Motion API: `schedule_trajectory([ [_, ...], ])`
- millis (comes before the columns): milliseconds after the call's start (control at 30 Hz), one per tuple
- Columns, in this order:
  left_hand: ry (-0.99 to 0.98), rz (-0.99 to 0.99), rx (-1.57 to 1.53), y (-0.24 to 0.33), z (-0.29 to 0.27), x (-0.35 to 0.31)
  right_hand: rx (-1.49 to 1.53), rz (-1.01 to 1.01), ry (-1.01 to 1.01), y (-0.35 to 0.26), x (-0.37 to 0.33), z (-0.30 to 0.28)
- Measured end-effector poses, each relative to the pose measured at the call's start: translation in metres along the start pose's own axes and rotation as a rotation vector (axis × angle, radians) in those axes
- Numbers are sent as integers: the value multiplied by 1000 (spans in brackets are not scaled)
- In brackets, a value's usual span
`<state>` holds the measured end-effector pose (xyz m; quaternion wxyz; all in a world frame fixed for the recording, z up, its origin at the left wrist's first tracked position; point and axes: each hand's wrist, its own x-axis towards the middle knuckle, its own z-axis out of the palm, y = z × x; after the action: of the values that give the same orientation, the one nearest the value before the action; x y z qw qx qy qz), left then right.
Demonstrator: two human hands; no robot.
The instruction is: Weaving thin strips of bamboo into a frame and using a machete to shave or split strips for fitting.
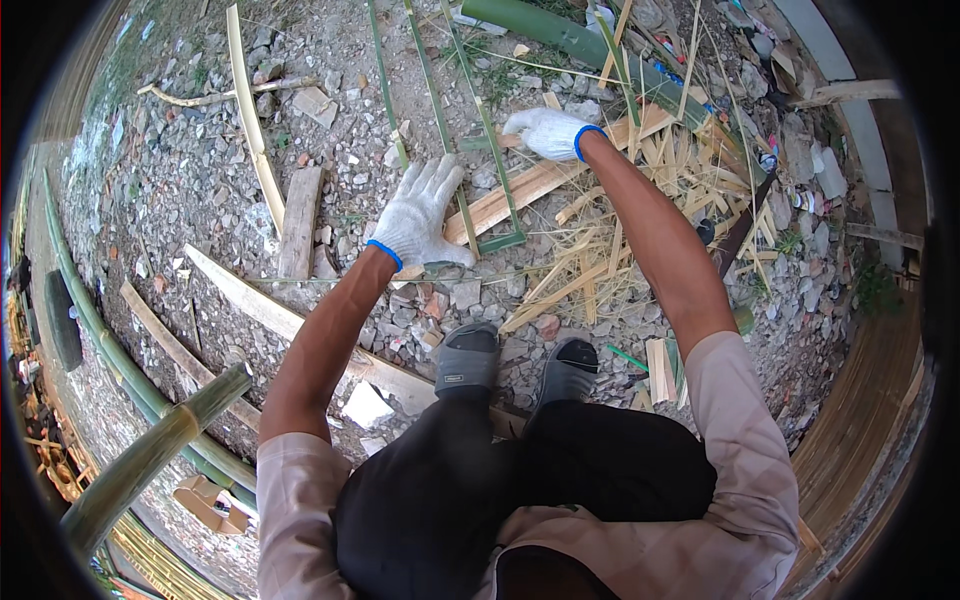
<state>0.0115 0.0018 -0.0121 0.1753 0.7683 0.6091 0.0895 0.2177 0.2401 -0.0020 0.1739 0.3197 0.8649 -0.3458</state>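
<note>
Split green bamboo strips [430, 85] run side by side from the top edge down toward me, with short cross strips near their close ends. My left hand [418, 215], in a white knit glove with a blue cuff, lies flat over these ends with its fingers spread. Beyond it to the right, my right hand [550, 133], gloved alike, bends over the end of a short bamboo cross strip [480, 143]; its fingers are together and partly hidden beneath the hand. A pale wooden plank [530, 190] lies slantwise under the strips, between my hands.
Split bamboo offcuts [590, 250] are heaped on the right. A thick green bamboo pole [560, 35] lies at the far side, and another bamboo pole [165, 450] juts in at the lower left. Loose boards [300, 220] rest on the stony ground around my sandals [468, 358].
</note>
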Motion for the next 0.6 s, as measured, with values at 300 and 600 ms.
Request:
schedule_trajectory([
  [300, 36, -31, 12, -4, 3, -9, 7, -19, -35, -17, 13, 10],
  [600, 78, 6, 47, -5, 4, -9, 56, -32, 129, -20, 4, 18],
])
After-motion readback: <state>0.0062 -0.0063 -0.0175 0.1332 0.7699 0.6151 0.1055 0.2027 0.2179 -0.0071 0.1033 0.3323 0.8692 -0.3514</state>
